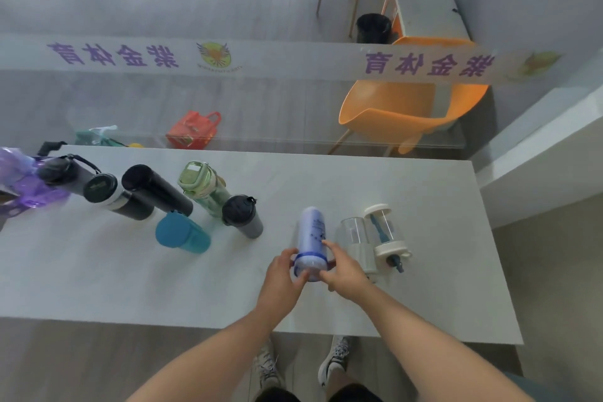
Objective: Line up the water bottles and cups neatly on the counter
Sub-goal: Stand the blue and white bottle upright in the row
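A pale blue bottle with a dark blue ring stands on the white counter, right of centre. My left hand and my right hand both grip its near end from either side. Just to its right stand a clear cup and a clear bottle with cream caps. To the left stand a grey bottle with a black lid, a teal cup, a green bottle and three black flasks.
A purple plastic bag lies at the counter's far left. Behind the counter a glass panel carries a white banner. Beyond it are orange chairs and a red bag on the floor. My shoes show below the near edge.
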`<state>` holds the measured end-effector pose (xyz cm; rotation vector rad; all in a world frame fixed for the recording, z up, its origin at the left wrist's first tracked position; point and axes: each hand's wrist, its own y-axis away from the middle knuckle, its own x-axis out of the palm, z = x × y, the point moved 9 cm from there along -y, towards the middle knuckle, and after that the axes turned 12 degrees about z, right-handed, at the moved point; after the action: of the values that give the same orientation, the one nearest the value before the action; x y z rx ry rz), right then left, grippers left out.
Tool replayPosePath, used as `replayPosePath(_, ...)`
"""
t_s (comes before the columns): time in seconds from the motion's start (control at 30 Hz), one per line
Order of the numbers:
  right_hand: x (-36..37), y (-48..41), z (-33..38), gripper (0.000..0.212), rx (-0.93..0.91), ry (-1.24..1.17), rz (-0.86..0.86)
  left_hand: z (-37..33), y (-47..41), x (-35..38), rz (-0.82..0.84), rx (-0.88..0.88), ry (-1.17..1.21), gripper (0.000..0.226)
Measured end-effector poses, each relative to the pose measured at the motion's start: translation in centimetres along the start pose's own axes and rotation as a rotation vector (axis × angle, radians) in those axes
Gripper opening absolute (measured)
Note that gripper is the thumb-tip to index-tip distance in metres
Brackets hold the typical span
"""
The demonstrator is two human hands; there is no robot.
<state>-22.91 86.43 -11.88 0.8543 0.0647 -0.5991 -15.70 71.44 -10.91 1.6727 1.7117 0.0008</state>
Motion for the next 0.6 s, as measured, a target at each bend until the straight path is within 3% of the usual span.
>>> replayPosePath(0.23,-2.9,0.5,5.0,0.051,-0.047,-0.226,-0.024,-4.9,0.1,-6.0,-0.184,0.166,-0.088,0.04)
replayPosePath(0.43,-4.0,-0.1,6.6,0.043,-0.059,-0.327,-0.113,-6.7,-0.9,-6.8,-0.15,0.198,-0.282,0.04)
replayPosePath(0.6,-4.8,0.0,6.8,0.04,-0.05,-0.299,-0.133,-6.7,-1.5,-6.2,-0.111,0.136,-0.445,0.053)
